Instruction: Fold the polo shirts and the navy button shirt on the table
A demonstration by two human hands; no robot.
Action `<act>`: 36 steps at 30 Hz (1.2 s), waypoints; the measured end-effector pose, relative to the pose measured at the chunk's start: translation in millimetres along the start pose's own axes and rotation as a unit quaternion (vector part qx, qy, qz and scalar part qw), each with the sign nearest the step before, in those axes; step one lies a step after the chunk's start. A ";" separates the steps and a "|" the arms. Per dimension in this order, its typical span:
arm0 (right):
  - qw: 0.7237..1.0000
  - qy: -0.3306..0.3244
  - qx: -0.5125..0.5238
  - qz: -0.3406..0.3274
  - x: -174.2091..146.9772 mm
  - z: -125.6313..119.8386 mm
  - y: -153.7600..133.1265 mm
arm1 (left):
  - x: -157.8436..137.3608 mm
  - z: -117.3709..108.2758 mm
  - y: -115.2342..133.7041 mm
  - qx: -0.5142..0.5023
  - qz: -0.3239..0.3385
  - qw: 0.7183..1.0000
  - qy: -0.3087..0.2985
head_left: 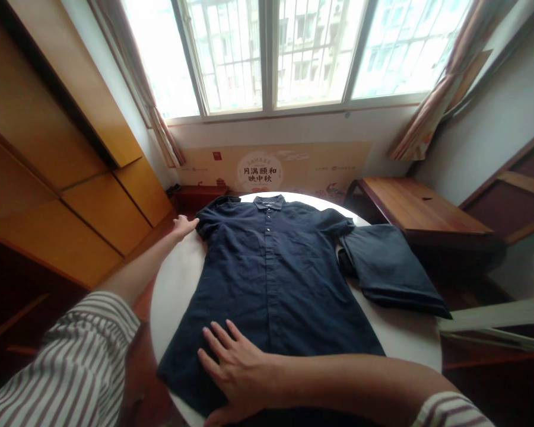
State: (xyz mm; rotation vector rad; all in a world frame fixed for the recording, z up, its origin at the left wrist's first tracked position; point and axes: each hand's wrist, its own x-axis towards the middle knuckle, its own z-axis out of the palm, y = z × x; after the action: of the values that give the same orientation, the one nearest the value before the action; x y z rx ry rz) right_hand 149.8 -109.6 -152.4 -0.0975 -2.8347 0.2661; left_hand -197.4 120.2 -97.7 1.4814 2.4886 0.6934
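A dark navy short-sleeved button shirt (276,284) lies spread front up on a round white table (178,290), its collar at the far side. My left hand (186,226) reaches out to the far left and is closed on the edge of the shirt's left-lying sleeve (211,220). Low on the shirt, near its hem, my right hand (238,367) rests flat with the fingers spread. My right forearm crosses over the near part of the shirt and hides some of the hem.
Folded dark cloth, perhaps trousers (391,267), lies at the table's right, partly over its edge. A wooden side table (420,204) stands at the back right. Yellow-brown cabinets (93,213) line the left. Beyond is a wall banner (271,166) under the window.
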 end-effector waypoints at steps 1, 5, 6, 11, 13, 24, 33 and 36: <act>1.000 0.010 -0.023 -0.002 1.8 4.3 -8.9 | -6.0 4.4 -2.5 0.009 0.004 1.000 0.021; 0.994 0.020 -0.105 -0.020 16.9 5.7 -32.7 | -24.5 17.1 -4.3 0.005 0.041 0.998 0.044; 0.993 0.014 -0.111 -0.029 21.4 3.4 -35.1 | -27.5 18.3 -2.6 0.004 0.062 0.997 0.048; 0.995 -0.009 -0.081 -0.050 35.9 -0.9 -33.4 | -35.8 17.4 17.0 0.023 0.280 0.960 0.025; 0.996 0.003 -0.087 -0.002 38.4 4.1 -32.3 | -37.4 18.2 28.2 0.071 0.375 0.924 -0.014; 0.991 0.006 -0.123 -0.049 41.4 11.6 -42.5 | -24.9 39.1 57.8 0.236 0.345 0.898 -0.136; 0.996 -0.061 -0.040 -0.055 40.9 -2.4 -45.7 | -29.4 42.8 65.6 0.239 0.324 0.906 -0.134; 0.992 -0.123 0.015 -0.018 55.1 -27.2 -15.9 | -35.5 51.2 78.7 0.228 0.332 0.908 -0.118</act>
State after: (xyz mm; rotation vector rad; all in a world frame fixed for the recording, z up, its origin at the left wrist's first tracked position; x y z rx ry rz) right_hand 104.5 -115.3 -108.3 -0.0077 -3.0720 0.3345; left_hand -99.0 136.6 -109.2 2.4552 2.0166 -0.0348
